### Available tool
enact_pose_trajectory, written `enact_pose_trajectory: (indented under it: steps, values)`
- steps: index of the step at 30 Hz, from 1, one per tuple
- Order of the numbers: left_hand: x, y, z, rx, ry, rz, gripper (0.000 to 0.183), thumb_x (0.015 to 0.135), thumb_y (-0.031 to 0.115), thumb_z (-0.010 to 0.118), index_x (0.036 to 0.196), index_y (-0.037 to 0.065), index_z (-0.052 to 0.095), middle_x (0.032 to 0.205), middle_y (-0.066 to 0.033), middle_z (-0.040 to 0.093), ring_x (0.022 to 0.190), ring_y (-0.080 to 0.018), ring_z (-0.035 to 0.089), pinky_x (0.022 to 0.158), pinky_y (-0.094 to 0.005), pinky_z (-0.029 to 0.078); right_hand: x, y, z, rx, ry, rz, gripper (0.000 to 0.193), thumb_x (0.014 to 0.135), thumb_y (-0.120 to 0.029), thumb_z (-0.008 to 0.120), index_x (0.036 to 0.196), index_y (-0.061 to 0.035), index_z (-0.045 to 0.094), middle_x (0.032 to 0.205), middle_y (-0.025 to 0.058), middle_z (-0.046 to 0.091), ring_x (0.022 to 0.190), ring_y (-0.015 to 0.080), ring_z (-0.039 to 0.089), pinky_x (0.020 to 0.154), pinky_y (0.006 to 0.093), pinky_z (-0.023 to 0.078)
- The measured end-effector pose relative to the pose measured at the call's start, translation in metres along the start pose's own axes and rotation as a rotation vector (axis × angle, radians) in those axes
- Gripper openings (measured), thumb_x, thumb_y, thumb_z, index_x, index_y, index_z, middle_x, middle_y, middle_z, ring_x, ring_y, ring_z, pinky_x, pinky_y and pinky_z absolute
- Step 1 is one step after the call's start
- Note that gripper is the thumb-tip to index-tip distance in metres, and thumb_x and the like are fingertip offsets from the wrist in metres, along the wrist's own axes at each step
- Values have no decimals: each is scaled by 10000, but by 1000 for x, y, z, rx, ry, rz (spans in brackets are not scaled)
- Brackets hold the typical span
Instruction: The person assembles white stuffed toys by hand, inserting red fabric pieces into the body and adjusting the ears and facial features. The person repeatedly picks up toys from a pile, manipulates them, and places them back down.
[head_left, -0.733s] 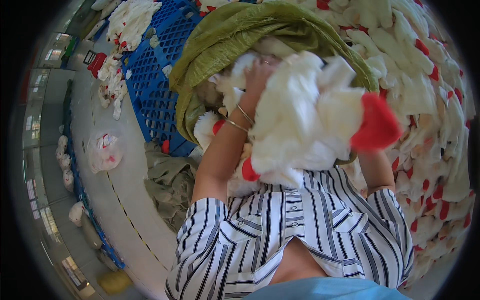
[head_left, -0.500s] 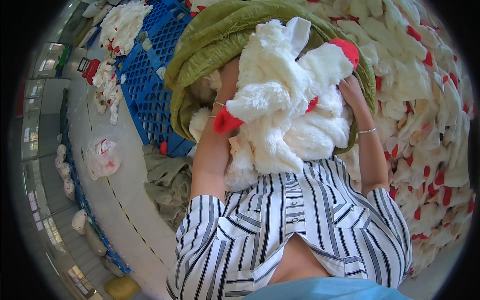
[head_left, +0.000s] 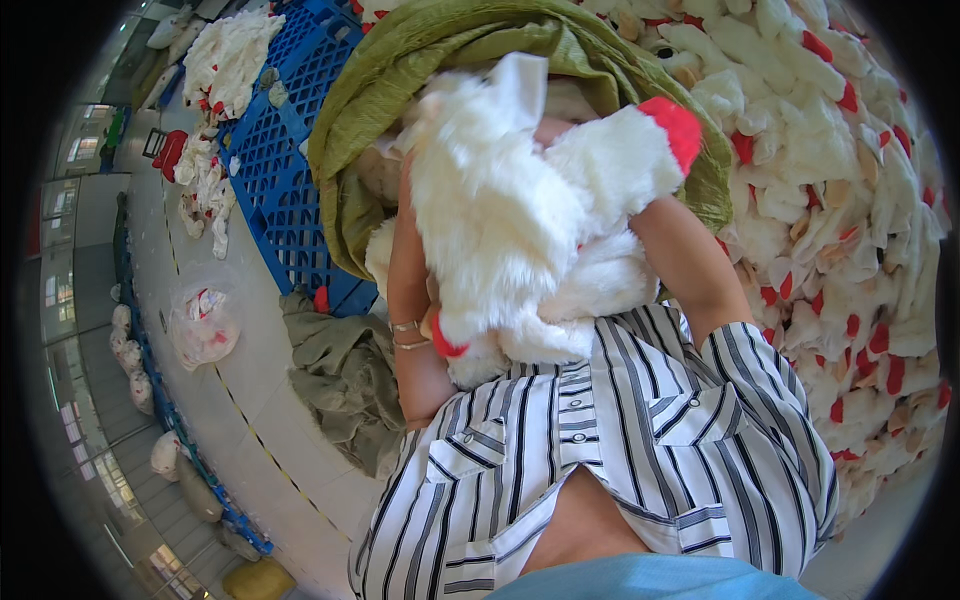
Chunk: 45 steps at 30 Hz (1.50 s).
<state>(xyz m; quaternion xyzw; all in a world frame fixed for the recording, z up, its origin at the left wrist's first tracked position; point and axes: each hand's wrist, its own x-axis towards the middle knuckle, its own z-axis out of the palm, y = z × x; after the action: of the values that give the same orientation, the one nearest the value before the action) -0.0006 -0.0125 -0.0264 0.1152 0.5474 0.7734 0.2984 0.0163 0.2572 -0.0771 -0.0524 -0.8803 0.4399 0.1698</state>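
Observation:
A white plush toy skin [head_left: 500, 200] with red ends lies bunched against my striped shirt, a white fabric tab [head_left: 522, 88] standing up at its top. It sits over the mouth of an olive-green woven sack [head_left: 345, 140], whose rim is rolled back. My left forearm [head_left: 405, 270], with bracelets, runs up along the plush's left side; its hand is hidden behind the plush. My right arm [head_left: 690, 260] passes behind the plush from the right. Only a bit of my right hand [head_left: 553, 130] shows beside the tab, its fingers hidden. More white plush [head_left: 610, 275] fills the sack below.
A large heap of white and red plush skins [head_left: 830, 230] rises on the right. To the left are a blue plastic pallet [head_left: 275, 190], a crumpled grey-green cloth [head_left: 345, 380] and a clear bag [head_left: 203, 325] on the floor. More plush pieces [head_left: 230, 65] lie far left.
My right hand has gone from the sack's right rim to behind the plush, toward the middle. My left arm reaches more upright, and the plush has shifted left and turned.

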Motion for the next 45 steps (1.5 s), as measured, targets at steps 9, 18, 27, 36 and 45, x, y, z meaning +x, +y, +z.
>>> enact_pose_trajectory:
  steps: [9,18,27,36,45]
  values:
    - [36,-28,20,112,48,125,546,971,233,553,1446,53,353,1393,-100,463,1206,-196,516,998,-331,441,10,-4,0,38,-73,-73,352,947,-185,551,1253,-12,568,1166,106,642,1091,216,600,963,331,454]
    - [4,0,-23,368,129,108,549,964,231,579,1437,48,368,1417,-105,435,1212,-193,509,979,-343,454,-11,5,-46,813,-391,127,397,908,-170,625,1257,9,565,1199,95,627,1061,134,594,948,273,456]
    - [-123,-30,-64,976,101,-78,661,849,68,660,1439,39,362,1359,-110,507,1205,-200,522,906,-326,467,-133,39,-75,397,-75,527,388,952,-210,471,1238,37,556,1183,122,628,1094,215,564,961,341,439]
    - [-101,-128,-20,773,-31,-41,360,911,187,563,1218,-1,549,1146,-194,627,1007,-341,623,843,-405,494,-97,-18,1,543,-191,199,347,949,-156,532,1238,32,566,1217,95,619,1113,174,561,977,311,436]
    - [-83,-115,-62,598,106,-70,385,877,155,606,1226,-2,563,1191,-134,618,1057,-271,599,918,-376,474,-39,49,27,1126,-225,291,287,924,-82,585,1199,1,590,1150,63,633,1034,131,587,921,285,474]
